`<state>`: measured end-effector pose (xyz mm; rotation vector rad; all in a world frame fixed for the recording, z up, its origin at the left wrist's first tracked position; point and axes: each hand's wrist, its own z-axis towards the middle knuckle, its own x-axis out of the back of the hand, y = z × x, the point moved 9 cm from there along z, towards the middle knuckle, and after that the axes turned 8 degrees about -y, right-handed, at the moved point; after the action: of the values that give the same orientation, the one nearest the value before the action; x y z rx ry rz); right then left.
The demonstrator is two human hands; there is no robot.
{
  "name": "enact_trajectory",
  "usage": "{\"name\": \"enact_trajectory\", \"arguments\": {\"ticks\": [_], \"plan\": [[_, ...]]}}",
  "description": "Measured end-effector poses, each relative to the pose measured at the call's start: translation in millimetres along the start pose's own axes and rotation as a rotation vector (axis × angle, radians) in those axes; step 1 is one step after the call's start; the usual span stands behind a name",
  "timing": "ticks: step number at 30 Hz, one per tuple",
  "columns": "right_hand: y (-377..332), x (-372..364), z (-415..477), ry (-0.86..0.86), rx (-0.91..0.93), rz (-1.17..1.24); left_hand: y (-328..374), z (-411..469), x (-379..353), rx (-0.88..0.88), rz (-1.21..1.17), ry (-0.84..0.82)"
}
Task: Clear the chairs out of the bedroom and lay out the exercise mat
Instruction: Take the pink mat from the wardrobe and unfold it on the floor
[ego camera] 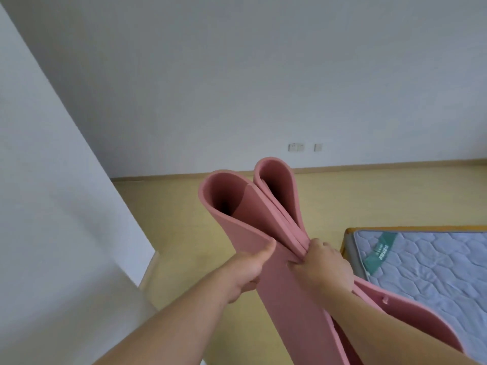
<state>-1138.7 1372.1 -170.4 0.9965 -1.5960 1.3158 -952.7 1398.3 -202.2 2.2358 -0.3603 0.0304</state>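
A pale wall point(237, 75) fills the upper half of the view, and a yellowish floor point(184, 219) runs along its foot. At the right stands a bed with a bare quilted mattress point(421, 272) in a wooden frame point(345, 246).

The pink exercise mat point(253, 233) is held up in the air in front of the person, above the floor and just left of the bed. It is folded into thick layers. Its long axis runs from the lower right, near the body, up and away. Two open loops of the fold point upward towards the wall, and the loose lower part trails off at the bottom right.

Both forearms reach forward and up. The left hand point(245, 270) grips the mat's left edge, thumb laid flat along the front face and fingers curled behind. The right hand point(324, 267) clamps the bunched layers together just below the loops, fingers curled tightly over them.

Small wall sockets point(296, 147) sit low on the far wall.
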Motion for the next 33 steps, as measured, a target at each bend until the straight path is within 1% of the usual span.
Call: {"name": "enact_trajectory", "arguments": {"ticks": [4, 8, 10, 11, 14, 16, 20, 22, 24, 29, 33], "plan": [[-19, 12, 53, -0.011, 0.055, 0.058, 60, 47, -18, -0.053, -0.072, -0.076], [-34, 23, 113, -0.073, 0.126, 0.084, 119, 90, -9, -0.144, -0.142, 0.013], [-37, 22, 145, -0.146, 0.142, 0.097, 135, 115, 2, -0.158, -0.190, 0.021], [-41, 23, 151, -0.193, 0.164, 0.139, 138, 121, 8, -0.175, -0.213, 0.023], [-50, 18, 183, -0.347, 0.208, 0.382, 151, 152, 28, -0.203, -0.238, -0.036], [-55, 17, 205, -0.397, 0.228, 0.469, 163, 174, 43, -0.208, -0.250, -0.088], [-59, 17, 251, -0.340, 0.173, 0.534, 195, 219, 71, -0.253, -0.244, -0.179], [-64, 19, 271, -0.308, 0.130, 0.624, 215, 245, 85, -0.256, -0.220, -0.194], [-68, 23, 300, -0.246, 0.060, 0.707, 241, 278, 97, -0.246, -0.144, -0.223], [-56, 27, 342, -0.117, -0.072, 0.771, 290, 331, 94, -0.273, -0.047, -0.253], [-40, 26, 382, -0.070, -0.170, 0.839, 323, 370, 80, -0.283, 0.009, -0.273]]}}
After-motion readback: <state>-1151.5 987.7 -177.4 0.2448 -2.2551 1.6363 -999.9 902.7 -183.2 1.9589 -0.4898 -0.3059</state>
